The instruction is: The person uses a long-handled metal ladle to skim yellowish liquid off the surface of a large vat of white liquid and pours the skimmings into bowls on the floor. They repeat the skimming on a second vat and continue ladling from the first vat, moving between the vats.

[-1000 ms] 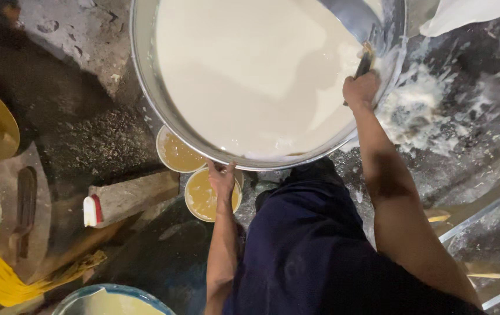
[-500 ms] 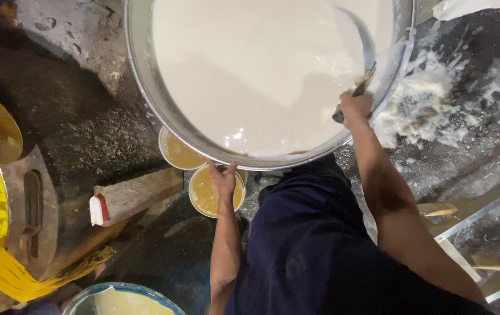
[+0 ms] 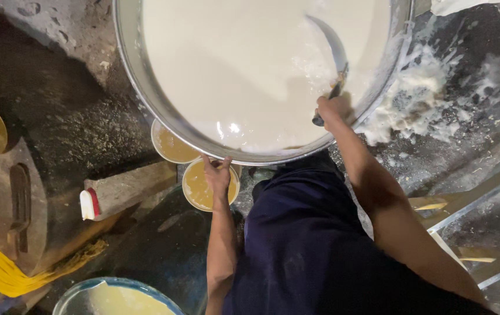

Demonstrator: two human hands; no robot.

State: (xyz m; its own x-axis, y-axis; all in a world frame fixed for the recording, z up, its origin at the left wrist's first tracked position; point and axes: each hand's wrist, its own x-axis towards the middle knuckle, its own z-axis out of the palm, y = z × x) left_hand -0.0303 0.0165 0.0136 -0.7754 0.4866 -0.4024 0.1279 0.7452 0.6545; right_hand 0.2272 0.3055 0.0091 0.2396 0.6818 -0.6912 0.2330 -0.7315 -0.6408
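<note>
Here, right hand (image 3: 331, 109) fingers wrap a ladle (image 3: 333, 58) handle, bowl dipped in white liquid beyond them; left hand (image 3: 218, 174) fingers grip a clay cup (image 3: 198, 189) just under the metal vat (image 3: 139, 76) rim, steadying it

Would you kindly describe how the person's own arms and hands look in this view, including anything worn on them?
Both forearms are bare, with no sleeves showing. The left hand and the right hand wear no gloves, and no rings, watch or bands can be made out. Below the arms, the person's dark navy clothing fills the lower part of the view.
</note>
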